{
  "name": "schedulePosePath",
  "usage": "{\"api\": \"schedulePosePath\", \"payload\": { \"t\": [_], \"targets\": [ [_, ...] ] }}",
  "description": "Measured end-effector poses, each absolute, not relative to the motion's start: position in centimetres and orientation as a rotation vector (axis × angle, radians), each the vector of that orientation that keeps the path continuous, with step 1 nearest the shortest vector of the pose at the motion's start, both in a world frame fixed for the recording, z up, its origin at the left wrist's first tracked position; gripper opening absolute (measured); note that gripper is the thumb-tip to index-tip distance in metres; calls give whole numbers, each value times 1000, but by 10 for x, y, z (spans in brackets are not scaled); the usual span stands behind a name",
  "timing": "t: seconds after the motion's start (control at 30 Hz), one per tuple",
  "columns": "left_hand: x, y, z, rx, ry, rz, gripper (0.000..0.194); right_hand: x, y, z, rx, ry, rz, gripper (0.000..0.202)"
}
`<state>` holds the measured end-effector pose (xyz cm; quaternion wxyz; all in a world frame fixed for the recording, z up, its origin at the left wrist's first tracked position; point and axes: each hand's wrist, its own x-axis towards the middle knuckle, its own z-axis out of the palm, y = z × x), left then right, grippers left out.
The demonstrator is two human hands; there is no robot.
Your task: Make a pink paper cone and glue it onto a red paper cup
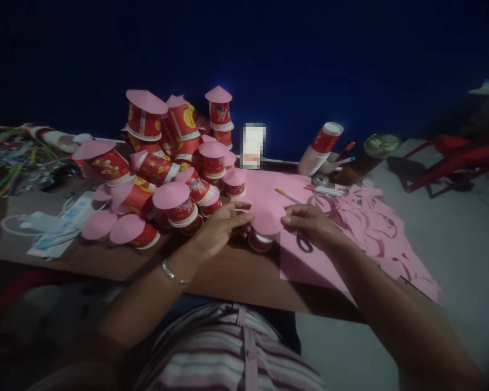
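A pink paper cone point(268, 216) is held by its edges in front of me, above a red paper cup point(261, 243) on the table. My left hand point(233, 220) pinches the cone's left edge between thumb and fingers. On the opposite edge, my right hand point(305, 220) grips the cone with thumb and fingertips. Part of the cup is hidden under the cone. Close to my left hand stand red cups with pink cone tops point(171, 196), some upright, some lying on their sides.
Pink sheets point(305, 260) lie beneath scissors point(304, 244) and a paintbrush point(285, 194). Pink scraps point(375, 228) are heaped at the right. Stacked cups point(328, 137) lean behind. A power strip point(65, 225) and tangled wires lie at the left. A red stool point(444, 149) stands beyond the table.
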<state>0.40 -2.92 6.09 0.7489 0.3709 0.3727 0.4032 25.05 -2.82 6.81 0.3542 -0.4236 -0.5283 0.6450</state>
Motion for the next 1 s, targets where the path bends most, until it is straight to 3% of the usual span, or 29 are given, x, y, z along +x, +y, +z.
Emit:
{"api": "schedulePosePath", "payload": {
  "t": [0.13,1.0],
  "targets": [
    [4,-36,53,870,877,771,37,256,-52,49,-1161,-1319,1671,38],
    [8,-22,18,925,909,597,39,246,-62,20,-1189,-983,1875,44]
  ]
}}
